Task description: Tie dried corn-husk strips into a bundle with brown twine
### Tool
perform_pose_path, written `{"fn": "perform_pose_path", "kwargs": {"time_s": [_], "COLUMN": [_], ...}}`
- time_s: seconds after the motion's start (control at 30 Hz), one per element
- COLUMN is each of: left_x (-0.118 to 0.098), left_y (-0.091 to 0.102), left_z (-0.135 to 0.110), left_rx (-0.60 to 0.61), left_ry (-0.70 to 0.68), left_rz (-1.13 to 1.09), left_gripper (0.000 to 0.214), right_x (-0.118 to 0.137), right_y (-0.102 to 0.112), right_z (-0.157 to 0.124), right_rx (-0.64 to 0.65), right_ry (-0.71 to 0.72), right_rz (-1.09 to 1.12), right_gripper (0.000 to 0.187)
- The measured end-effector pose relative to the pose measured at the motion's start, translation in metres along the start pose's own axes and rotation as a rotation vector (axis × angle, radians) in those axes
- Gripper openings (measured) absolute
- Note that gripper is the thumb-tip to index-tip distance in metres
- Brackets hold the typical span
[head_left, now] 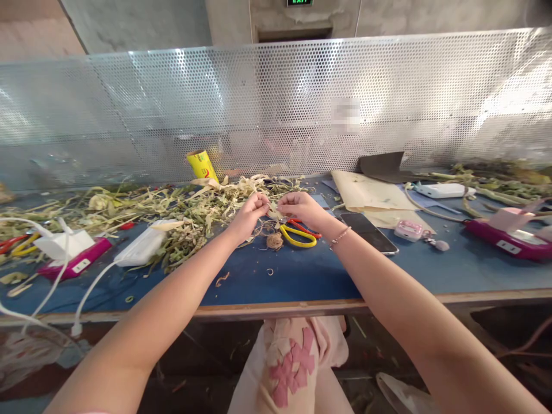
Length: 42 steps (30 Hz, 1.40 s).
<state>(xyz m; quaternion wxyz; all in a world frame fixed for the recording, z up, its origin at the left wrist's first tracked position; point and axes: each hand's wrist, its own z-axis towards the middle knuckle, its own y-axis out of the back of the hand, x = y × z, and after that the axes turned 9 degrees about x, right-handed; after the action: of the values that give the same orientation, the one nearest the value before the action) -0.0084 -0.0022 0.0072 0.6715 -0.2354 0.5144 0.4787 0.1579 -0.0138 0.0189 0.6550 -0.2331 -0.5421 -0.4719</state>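
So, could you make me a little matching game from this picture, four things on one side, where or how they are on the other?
1. right hand
2. ball of twine
3. scissors handles
4. cardboard tube

A. red and yellow
B. tilted, behind dried plants
C. bracelet at its wrist
D. brown, on the blue table

Pairs: 1-C, 2-D, 3-A, 4-B

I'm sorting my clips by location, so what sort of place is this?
Probably an indoor workshop: dried plant scraps and scissors lie on the blue table, with a lit exit sign beyond.
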Motion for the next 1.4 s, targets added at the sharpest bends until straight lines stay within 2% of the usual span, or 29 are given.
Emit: {"fn": "perform_pose_path", "kwargs": {"time_s": [0.3, 0.5, 0.83, 1.17, 1.4], "left_x": [-0.0078, -0.0081, -0.0046, -0.0028, -0.0083], "left_y": [-0.0054, -0.0069, -0.002, -0.0064, -0.0092], "left_z": [-0.0012, -0.0014, -0.0022, -0.0012, -0.0034], "left_rx": [-0.039, -0.109, -0.045, -0.105, -0.102], "left_ry": [0.026, 0.032, -0.032, -0.011, -0.003], "left_rz": [-0.117, -0.129, 0.038, 0.111, 0.167], "left_gripper": [0.012, 0.017, 0.01, 0.016, 0.014], "right_x": [-0.0006, 0.0021, 0.0044, -0.0041, -0.0037], "right_y": [0.0018, 0.0001, -0.0008, -0.0039, -0.0075], "right_z": [0.0005, 0.0002, 0.0002, 0.004, 0.004], "right_rx": [-0.001, -0.006, -0.043, -0.124, -0.076], "right_ry": [-0.041, -0.053, -0.062, 0.044, 0.066], "right_rz": [0.113, 0.157, 0.13, -0.059, -0.028], "right_gripper": [0.016, 0.018, 0.017, 0.017, 0.018]}}
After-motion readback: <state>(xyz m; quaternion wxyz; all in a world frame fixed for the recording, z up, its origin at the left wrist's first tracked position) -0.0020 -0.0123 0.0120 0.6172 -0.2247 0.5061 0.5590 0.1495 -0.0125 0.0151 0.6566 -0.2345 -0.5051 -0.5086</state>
